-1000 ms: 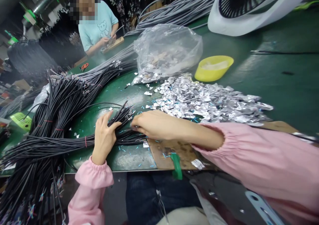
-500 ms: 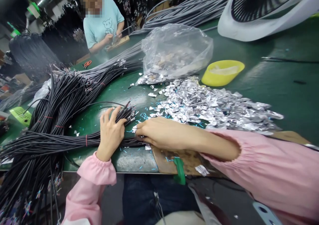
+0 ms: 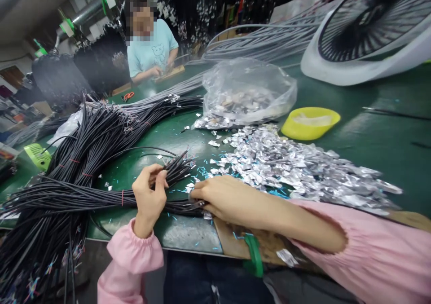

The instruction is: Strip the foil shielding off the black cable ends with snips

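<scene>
A big bundle of black cables [image 3: 84, 160] lies across the green table [image 3: 387, 133] on the left, its stripped ends fanned toward the middle. My left hand [image 3: 148, 196] is closed in a pinch on a few of those cables near their ends. My right hand [image 3: 220, 196] rests curled beside it, fingertips pressed on the cable ends at the edge of a brown wooden board [image 3: 235, 241]. What those fingers hold, if anything, is hidden. Both arms wear pink sleeves.
A heap of silver foil scraps [image 3: 296, 165] spreads right of my hands, with a clear plastic bag [image 3: 249, 93] and a yellow bowl [image 3: 310, 122] behind. A white fan [image 3: 370, 39] stands far right. Grey cables [image 3: 269, 41] run along the back. Another person in a light-blue shirt [image 3: 153, 50] works opposite.
My left hand's fingers, spread flat on the cables before, have closed into a pinch on a few of them. The camera has tilted up slightly. My right hand stays put.
</scene>
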The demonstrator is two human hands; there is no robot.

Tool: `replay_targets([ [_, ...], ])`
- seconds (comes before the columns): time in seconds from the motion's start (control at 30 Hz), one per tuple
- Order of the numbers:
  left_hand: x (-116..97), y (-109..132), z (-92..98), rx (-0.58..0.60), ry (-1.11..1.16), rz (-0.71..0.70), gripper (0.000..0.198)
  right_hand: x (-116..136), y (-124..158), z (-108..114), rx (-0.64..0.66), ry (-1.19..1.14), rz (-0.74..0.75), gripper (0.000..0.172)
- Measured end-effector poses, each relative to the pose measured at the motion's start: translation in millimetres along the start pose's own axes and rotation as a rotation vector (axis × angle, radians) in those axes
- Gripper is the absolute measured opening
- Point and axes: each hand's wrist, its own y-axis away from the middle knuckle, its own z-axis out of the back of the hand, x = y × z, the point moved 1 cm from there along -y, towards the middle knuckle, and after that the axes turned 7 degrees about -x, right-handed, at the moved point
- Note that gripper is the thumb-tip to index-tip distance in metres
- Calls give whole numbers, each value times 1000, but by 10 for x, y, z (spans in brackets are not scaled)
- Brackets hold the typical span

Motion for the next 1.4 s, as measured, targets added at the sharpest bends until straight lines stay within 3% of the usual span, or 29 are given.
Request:
replay_targets([
  [0.07,-48,27,8,17,70,89,19,-28,-5,7,-208,-127,-37,25],
  [0.17,-130,73,-4,76,33,56,28,-78,-3,21,-625,-311,-31,32],
  [0.27,-159,121,-11,85,-5,25,22,-91,-6,12,-812,-398,29,30],
  [0.47,-137,203,-32,-49,-15,46,11,-19,-11,-15,-795,-484,46,26],
  [0.67,-191,204,-57,-121,-33,47,8,47,34,-30,-836,-407,75,22],
  [0.83,-205,202,-59,-162,26,105,9,44,82,-30,-936,-44,-13,31],
  [1.03,-201,224,-67,-144,38,116,8,92,145,49,-1034,484,82,14],
  [1.4,-227,217,-78,-114,-4,77,10,101,193,-9,-927,629,156,20],
])
